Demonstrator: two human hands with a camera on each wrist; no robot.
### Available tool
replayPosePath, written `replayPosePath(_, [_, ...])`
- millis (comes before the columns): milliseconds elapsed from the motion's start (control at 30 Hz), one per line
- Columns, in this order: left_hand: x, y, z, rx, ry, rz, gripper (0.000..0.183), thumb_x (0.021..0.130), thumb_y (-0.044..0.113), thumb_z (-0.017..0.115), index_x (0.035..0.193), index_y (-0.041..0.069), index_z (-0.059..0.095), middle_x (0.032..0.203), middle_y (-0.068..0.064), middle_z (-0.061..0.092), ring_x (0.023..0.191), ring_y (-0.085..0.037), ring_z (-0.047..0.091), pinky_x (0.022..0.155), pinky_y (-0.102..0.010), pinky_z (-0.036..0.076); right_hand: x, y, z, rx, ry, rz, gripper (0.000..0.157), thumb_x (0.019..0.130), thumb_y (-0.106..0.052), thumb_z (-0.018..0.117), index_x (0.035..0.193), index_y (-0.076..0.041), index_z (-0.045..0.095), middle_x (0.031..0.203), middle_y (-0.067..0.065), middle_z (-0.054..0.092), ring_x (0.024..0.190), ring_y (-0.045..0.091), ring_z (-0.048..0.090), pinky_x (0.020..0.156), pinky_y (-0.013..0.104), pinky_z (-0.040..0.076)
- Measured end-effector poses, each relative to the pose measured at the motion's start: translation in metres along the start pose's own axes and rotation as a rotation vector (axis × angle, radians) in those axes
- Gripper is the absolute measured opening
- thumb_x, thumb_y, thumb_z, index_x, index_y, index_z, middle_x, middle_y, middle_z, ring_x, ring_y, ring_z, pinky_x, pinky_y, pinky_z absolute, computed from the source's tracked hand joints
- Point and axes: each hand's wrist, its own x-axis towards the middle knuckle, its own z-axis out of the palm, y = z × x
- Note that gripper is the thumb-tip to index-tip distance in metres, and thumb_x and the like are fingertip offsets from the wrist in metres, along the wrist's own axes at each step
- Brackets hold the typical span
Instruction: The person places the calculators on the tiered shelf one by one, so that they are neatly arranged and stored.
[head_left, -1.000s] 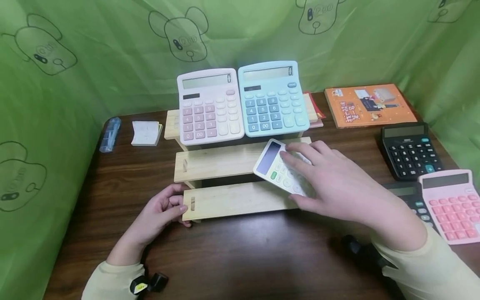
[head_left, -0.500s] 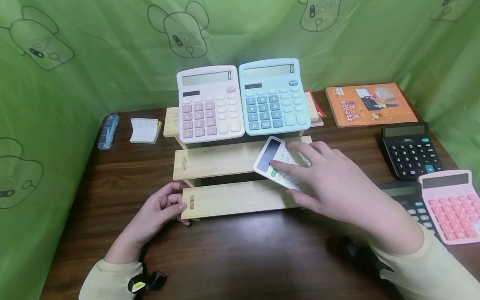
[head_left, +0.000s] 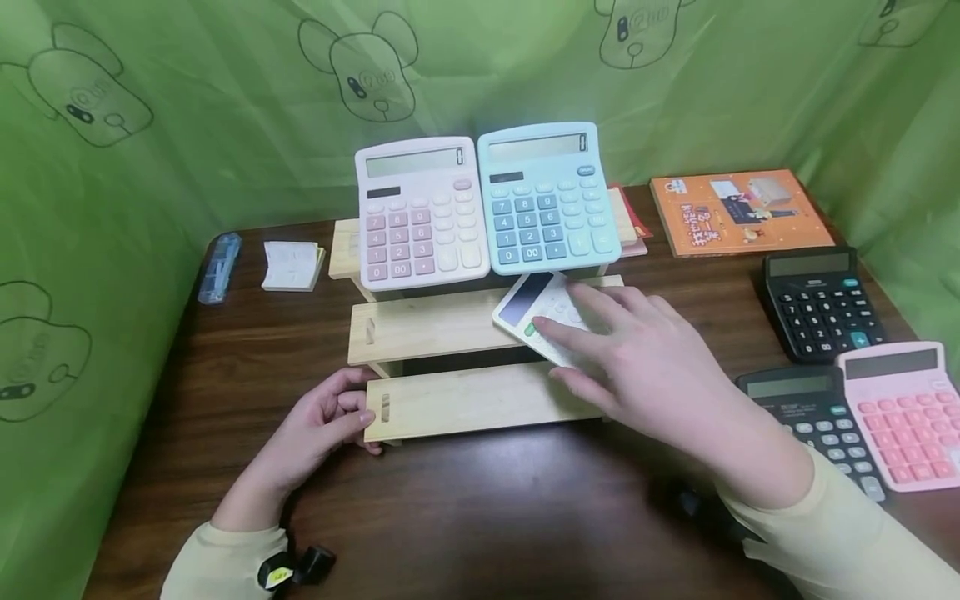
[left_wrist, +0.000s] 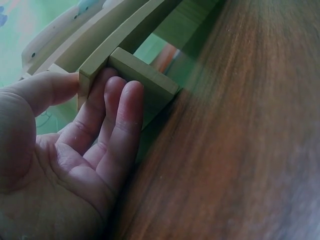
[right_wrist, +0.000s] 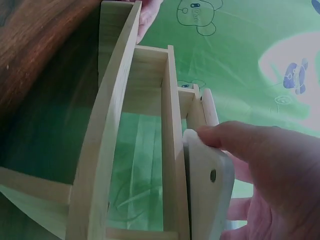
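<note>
My left hand (head_left: pixel 326 417) grips the left end of the lowest step of a three-step wooden rack (head_left: pixel 465 404). In the left wrist view its thumb is on the board's end, with fingers (left_wrist: pixel 127 107) curled underneath. My right hand (head_left: pixel 637 358) holds a small white calculator (head_left: pixel 551 304) that lies slantwise on the middle step, one corner overhanging toward the lower step. The right wrist view shows the thumb on an edge of the white calculator (right_wrist: pixel 210 175), the other fingers partly hidden beyond. A pale pink calculator (head_left: pixel 420 212) and a light blue calculator (head_left: pixel 547 200) lean on the top step.
At the right are a black calculator (head_left: pixel 821 304), a dark grey calculator (head_left: pixel 806 408) and a bright pink calculator (head_left: pixel 900 417). An orange book (head_left: pixel 738 212) lies behind them. A notepad (head_left: pixel 291 267) and a clear blue case (head_left: pixel 220 267) lie at the left. Green fabric (head_left: pixel 247 108) encloses the table.
My right hand and the white calculator have shifted left along the middle step, and the calculator has turned slightly. The left hand keeps its grip on the rack.
</note>
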Motion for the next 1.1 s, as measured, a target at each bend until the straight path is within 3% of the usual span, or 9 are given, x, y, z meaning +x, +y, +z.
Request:
replayPosePath(100, [0.000, 0.001, -0.001, 0.005, 0.001, 0.005, 0.043, 0.097, -0.002, 0.054, 0.135, -0.003, 0.033, 0.108, -0.030, 0.062, 0.082, -0.035, 0.068, 0.066, -0.053, 0.058, 0.000, 0.000, 0.001, 0.017, -0.023, -0.033, 0.065, 0.085, -0.061, 0.061, 0.141, -0.030, 0.051, 0.148, 0.013, 0.042, 0.126, 0.037, 0.044, 0.091, 0.058, 0.045])
replayPosePath(200, [0.000, 0.002, -0.003, 0.012, -0.002, 0.005, 0.043, 0.097, -0.002, 0.054, 0.134, -0.003, 0.033, 0.107, -0.030, 0.062, 0.082, -0.035, 0.068, 0.066, -0.053, 0.058, -0.002, 0.000, -0.001, 0.028, -0.097, -0.074, 0.080, 0.081, -0.067, 0.062, 0.148, -0.027, 0.041, 0.157, 0.007, 0.028, 0.135, 0.032, 0.036, 0.095, 0.056, 0.043])
replayPosePath(300, [-0.001, 0.000, -0.002, 0.005, -0.002, -0.002, 0.043, 0.097, -0.002, 0.054, 0.134, -0.003, 0.032, 0.107, -0.029, 0.063, 0.082, -0.034, 0.068, 0.067, -0.053, 0.058, -0.005, 0.001, -0.006, 0.042, -0.188, -0.110, 0.091, 0.079, -0.064, 0.067, 0.152, -0.025, 0.030, 0.161, 0.004, 0.016, 0.140, 0.031, 0.028, 0.100, 0.056, 0.041])
replayPosePath(367, [-0.001, -0.001, -0.002, 0.006, -0.001, 0.001, 0.043, 0.097, -0.002, 0.054, 0.134, -0.004, 0.032, 0.107, -0.030, 0.063, 0.082, -0.034, 0.068, 0.066, -0.053, 0.058, -0.006, 0.003, -0.008, 0.059, -0.212, -0.128, 0.095, 0.076, -0.059, 0.073, 0.153, -0.024, 0.029, 0.161, 0.006, 0.016, 0.140, 0.031, 0.028, 0.103, 0.056, 0.039])
replayPosePath(467, [-0.001, -0.001, -0.002, 0.009, 0.008, 0.007, 0.043, 0.097, -0.002, 0.054, 0.134, -0.004, 0.033, 0.107, -0.030, 0.063, 0.081, -0.035, 0.068, 0.066, -0.053, 0.058, -0.005, 0.007, -0.011, 0.099, -0.178, -0.139, 0.089, 0.075, -0.047, 0.079, 0.149, -0.021, 0.038, 0.156, 0.007, 0.029, 0.134, 0.029, 0.036, 0.101, 0.053, 0.044])
replayPosePath(633, [-0.001, -0.002, -0.001, 0.010, 0.005, -0.010, 0.043, 0.097, 0.000, 0.055, 0.134, -0.003, 0.033, 0.107, -0.028, 0.063, 0.082, -0.035, 0.068, 0.067, -0.053, 0.058, -0.002, 0.008, -0.010, 0.156, -0.094, -0.154, 0.060, 0.079, -0.035, 0.079, 0.131, -0.014, 0.060, 0.141, 0.006, 0.049, 0.121, 0.023, 0.048, 0.090, 0.043, 0.053])
replayPosePath(800, [-0.001, -0.002, 0.000, 0.010, 0.004, 0.003, 0.043, 0.097, -0.001, 0.054, 0.134, -0.004, 0.033, 0.107, -0.029, 0.063, 0.081, -0.037, 0.067, 0.067, -0.052, 0.058, 0.001, 0.005, -0.005, 0.178, -0.049, -0.170, 0.051, 0.081, -0.034, 0.078, 0.125, -0.012, 0.065, 0.137, 0.009, 0.051, 0.118, 0.023, 0.049, 0.090, 0.042, 0.052])
replayPosePath(1100, [0.000, 0.000, 0.000, 0.016, 0.003, -0.005, 0.043, 0.097, 0.000, 0.055, 0.134, -0.003, 0.033, 0.107, -0.029, 0.063, 0.082, -0.036, 0.068, 0.066, -0.053, 0.058, 0.002, -0.003, 0.004, 0.221, -0.019, -0.188, 0.047, 0.084, -0.028, 0.074, 0.127, -0.014, 0.063, 0.143, 0.011, 0.047, 0.116, 0.024, 0.052, 0.094, 0.043, 0.049])
